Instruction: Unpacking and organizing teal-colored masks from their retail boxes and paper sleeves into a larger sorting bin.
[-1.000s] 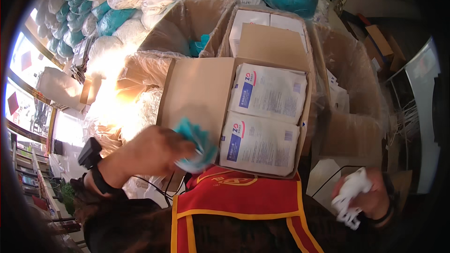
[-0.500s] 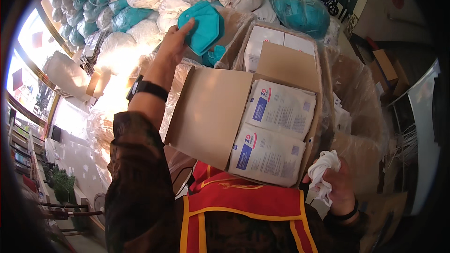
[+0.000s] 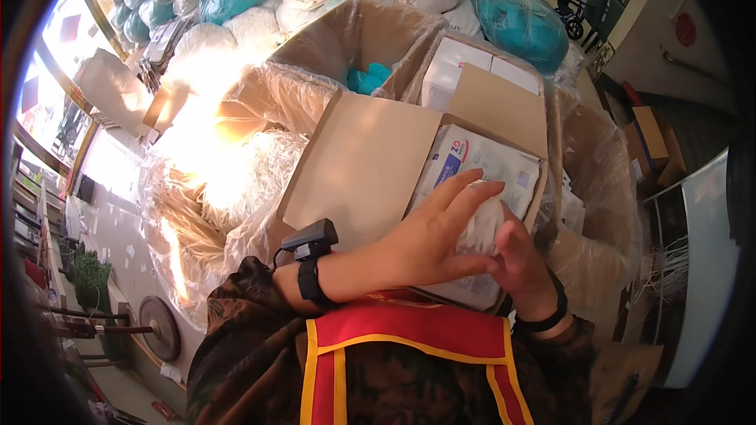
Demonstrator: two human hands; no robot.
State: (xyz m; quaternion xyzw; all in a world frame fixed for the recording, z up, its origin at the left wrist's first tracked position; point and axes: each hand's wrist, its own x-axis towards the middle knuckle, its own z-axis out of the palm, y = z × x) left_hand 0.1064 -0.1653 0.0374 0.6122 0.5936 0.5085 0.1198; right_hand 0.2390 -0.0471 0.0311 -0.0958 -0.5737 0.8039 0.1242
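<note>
A bundle of white straps or cords [image 3: 482,224] sits between my two hands, over an opened cardboard carton [image 3: 358,165]. My left hand [image 3: 429,240] reaches across from the left, its fingers curved over the bundle and its thumb near my right hand. My right hand [image 3: 521,264] closes on the bundle from the right side; its palm is partly hidden. Under the hands lie white printed packs [image 3: 508,161] inside the carton, the nearer one mostly covered by my hands. Several teal face masks [image 3: 368,79] lie in the plastic-lined box [image 3: 315,35] behind.
At the left, a plastic-lined box holds a heap of white strands [image 3: 264,169] in bright sunlight. White boxes [image 3: 453,71] stand in a carton behind. Filled teal and white bags [image 3: 520,24] are piled at the back. A plastic-lined carton [image 3: 602,157] stands at the right.
My left hand has let go of the teal mask over the far box and come back to the bundle. My right hand has brought the white bundle leftward over the packs.
</note>
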